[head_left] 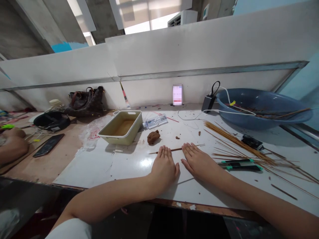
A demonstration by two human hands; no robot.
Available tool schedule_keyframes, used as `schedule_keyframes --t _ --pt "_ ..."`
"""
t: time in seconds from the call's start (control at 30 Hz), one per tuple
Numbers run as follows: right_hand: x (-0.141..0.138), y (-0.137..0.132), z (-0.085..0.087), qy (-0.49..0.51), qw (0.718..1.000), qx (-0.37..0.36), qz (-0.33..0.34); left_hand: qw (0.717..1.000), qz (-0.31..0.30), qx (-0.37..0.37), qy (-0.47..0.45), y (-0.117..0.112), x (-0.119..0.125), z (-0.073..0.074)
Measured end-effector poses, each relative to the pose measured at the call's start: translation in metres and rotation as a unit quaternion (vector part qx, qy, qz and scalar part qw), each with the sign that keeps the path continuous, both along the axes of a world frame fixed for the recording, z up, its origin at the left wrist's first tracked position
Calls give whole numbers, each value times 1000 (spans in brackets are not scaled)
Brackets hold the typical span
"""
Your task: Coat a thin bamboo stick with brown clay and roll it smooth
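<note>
own hands point(164, 167): 2 | trays point(109, 136): 1 | bowls point(261, 94): 1 | phones point(48, 145): 2

- From here I see a cream plastic tray point(122, 127) on the desk point(50, 162), a water bottle point(155, 121) just beside it
- A blue basin point(264, 114), a black power bank point(208, 103) touching its rim
- An upright phone point(177, 94), screen blurred
- A dark handbag point(86, 103)

Skewers point(239, 143) block right, clay lump point(153, 136) ahead
</note>
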State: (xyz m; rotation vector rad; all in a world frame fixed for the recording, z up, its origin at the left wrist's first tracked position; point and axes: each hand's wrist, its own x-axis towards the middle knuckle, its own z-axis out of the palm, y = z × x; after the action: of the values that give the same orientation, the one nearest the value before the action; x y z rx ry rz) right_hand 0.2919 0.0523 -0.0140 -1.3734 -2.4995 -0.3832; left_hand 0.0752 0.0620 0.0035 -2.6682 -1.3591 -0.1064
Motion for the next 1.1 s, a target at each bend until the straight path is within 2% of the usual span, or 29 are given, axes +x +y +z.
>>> schedule_keyframes --t 0.1,0.33,0.47,0.6,0.67,0.77,0.9,1.1 --pt "-3 -3 2 -9 1000 4 -5 1000 3 -1 -6 -3 -1 -2" --pt "2 13 -1 37 999 -22 3 1000 24 5 -7 20 0 5" --pt "3 6 -3 22 1000 -22 1 1000 13 27 -3 10 -3 -1" --pt "7 4 4 37 999 -16 18 999 -4 39 -10 -1 -4 -4" --pt "14 10 11 67 998 -11 19 998 -7 57 -3 4 -4 2" --pt "28 25 21 121 992 -23 11 997 -27 77 -1 17 -4 18" --pt "42 40 23 178 982 -63 24 994 -77 58 -47 33 -3 35" --pt "40 41 21 215 972 -64 66 988 -122 14 -91 45 0 28"
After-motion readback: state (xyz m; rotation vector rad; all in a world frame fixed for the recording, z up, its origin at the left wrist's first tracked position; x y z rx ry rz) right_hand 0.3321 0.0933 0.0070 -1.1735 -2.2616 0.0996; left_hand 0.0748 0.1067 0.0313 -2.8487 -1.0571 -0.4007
